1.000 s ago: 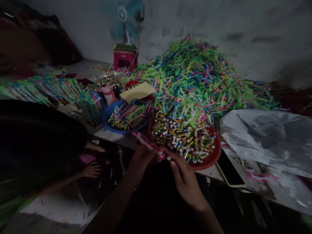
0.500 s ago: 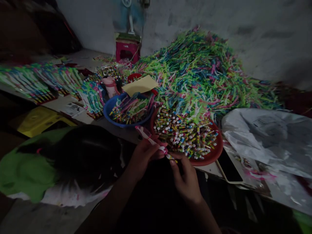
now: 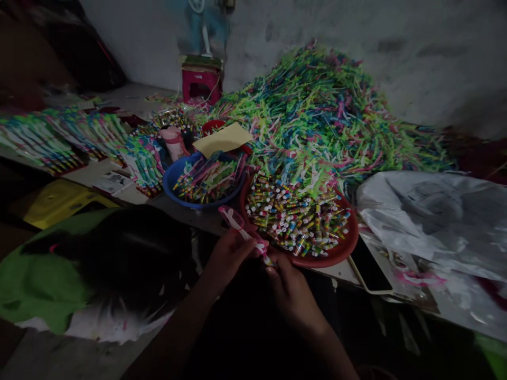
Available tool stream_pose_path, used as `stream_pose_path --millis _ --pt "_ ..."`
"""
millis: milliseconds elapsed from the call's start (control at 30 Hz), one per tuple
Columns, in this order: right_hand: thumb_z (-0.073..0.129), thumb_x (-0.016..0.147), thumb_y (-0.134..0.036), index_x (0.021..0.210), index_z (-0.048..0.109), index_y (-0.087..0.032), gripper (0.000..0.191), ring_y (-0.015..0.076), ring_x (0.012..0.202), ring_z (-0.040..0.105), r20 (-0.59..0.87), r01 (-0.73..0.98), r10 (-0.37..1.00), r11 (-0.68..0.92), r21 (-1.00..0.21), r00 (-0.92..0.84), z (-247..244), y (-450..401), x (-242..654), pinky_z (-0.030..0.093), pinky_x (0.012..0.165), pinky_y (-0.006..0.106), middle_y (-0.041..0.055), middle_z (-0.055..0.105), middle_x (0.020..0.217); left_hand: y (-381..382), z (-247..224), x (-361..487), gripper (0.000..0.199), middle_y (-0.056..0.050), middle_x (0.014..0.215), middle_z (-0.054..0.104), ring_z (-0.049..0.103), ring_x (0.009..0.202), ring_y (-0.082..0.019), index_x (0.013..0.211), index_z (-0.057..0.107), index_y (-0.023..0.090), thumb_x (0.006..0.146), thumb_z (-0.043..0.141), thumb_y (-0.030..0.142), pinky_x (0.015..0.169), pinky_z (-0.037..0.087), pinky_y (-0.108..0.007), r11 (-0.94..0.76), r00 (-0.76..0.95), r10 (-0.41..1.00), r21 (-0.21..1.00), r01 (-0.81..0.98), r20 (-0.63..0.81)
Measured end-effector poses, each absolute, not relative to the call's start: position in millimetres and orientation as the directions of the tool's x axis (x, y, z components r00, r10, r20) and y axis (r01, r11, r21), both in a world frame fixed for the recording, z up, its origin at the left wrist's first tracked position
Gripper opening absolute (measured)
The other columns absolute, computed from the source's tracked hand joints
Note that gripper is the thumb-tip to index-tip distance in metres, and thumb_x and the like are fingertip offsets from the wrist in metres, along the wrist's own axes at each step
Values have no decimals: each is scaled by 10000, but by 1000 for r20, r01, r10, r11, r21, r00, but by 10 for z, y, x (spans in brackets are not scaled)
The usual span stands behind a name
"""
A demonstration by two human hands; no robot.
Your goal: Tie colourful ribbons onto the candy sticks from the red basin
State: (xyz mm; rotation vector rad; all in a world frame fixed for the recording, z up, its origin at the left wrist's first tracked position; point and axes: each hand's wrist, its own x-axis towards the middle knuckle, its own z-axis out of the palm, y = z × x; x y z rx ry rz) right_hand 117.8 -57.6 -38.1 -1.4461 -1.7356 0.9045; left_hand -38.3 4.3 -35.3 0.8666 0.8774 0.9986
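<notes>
I am working just in front of the red tray (image 3: pixel 348 248), which is serving as my landmark. My left hand (image 3: pixel 225 258) is closing its fingers around a pink plastic sleeve (image 3: pixel 237 224), whose free end is sticking up toward the near-left rim of the tray. My right hand (image 3: pixel 291 293) is pinching a small capped refill (image 3: pixel 267 258) at its tip, right at the sleeve's lower mouth; how far in it is sitting I cannot tell in this dim light.

The risks I am judging from here: the refill is tiny and held only by fingertips, so a slight misalignment could be bending the sleeve mouth or flicking the piece down into the dark gap in front of the tray, where it would be hard to find. A person's head of dark hair (image 3: pixel 134 253), in a green top, is lying left of the tray and close to my left forearm; a nudge from there could be jolting the grip. The blue bowl (image 3: pixel 174 187) of finished pieces sits left of the tray, touching it, so a stray elbow could be tipping either.
</notes>
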Motion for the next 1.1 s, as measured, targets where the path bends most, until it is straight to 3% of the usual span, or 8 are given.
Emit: stream_pose_path --millis 100,167,267,367,600,733,867,1100 --pt "356 950 -310 954 552 -207 221 132 695 567 1 344 959 103 -933 -284 -442 -592 1180 463 634 223 7 595 796 47 -291 -427 288 -32 806 737 684 770 -160 984 603 165 758 686 323 799 510 -270 258 380 909 947 -188 -172" --pt "350 950 -326 990 559 -199 247 137 737 574 48 328 968 130 -936 -246 -507 -596 1164 464 673 228 19 605 833 49 -273 -436 266 -37 830 739 685 800 -167 972 597 160 779 663 330 824 499 -283 250 402 900 955 -159 -169" --pt "340 947 -303 1047 551 -198 256 153 860 592 142 405 981 183 -896 -130 -586 -593 1131 457 778 247 49 626 944 41 -289 -416 276 -42 890 736 683 847 -172 1003 573 161 798 644 332 840 490 -292 238 368 917 951 -197 -153" --pt "324 946 -286 1077 546 -197 273 171 892 596 135 460 979 190 -868 -150 -593 -594 1121 458 809 276 68 633 975 24 -313 -388 301 -50 892 735 684 857 -181 1013 560 153 792 648 337 842 491 -298 240 356 923 943 -232 -147" --pt "325 908 -234 1084 556 -183 295 236 760 601 30 657 983 145 -740 -183 -552 -602 1134 471 691 356 84 649 849 -2 -300 -343 613 -40 820 737 696 832 -190 1300 378 154 782 660 323 840 495 -310 270 330 926 931 -247 -181" --pt "339 919 -238 1104 549 -196 283 191 811 614 81 540 975 183 -821 -207 -566 -598 1158 472 746 297 65 651 903 -3 -295 -330 604 -53 860 734 694 855 -201 1321 372 159 803 634 329 848 494 -325 235 324 932 951 -199 -163" --pt "354 929 -261 1134 533 -180 285 150 778 611 92 430 970 184 -884 -226 -587 -618 1178 469 699 234 53 650 906 -31 -279 -327 559 -61 835 735 691 864 -201 1285 403 140 806 625 325 850 486 -316 223 346 925 961 -162 -156" --pt "305 956 -272 1134 501 -195 276 134 821 607 126 420 975 192 -887 -181 -608 -671 1197 462 730 221 51 649 960 -62 -167 -309 576 -52 812 732 687 823 -193 1271 428 133 777 653 324 808 490 -296 221 316 933 966 -132 -171"
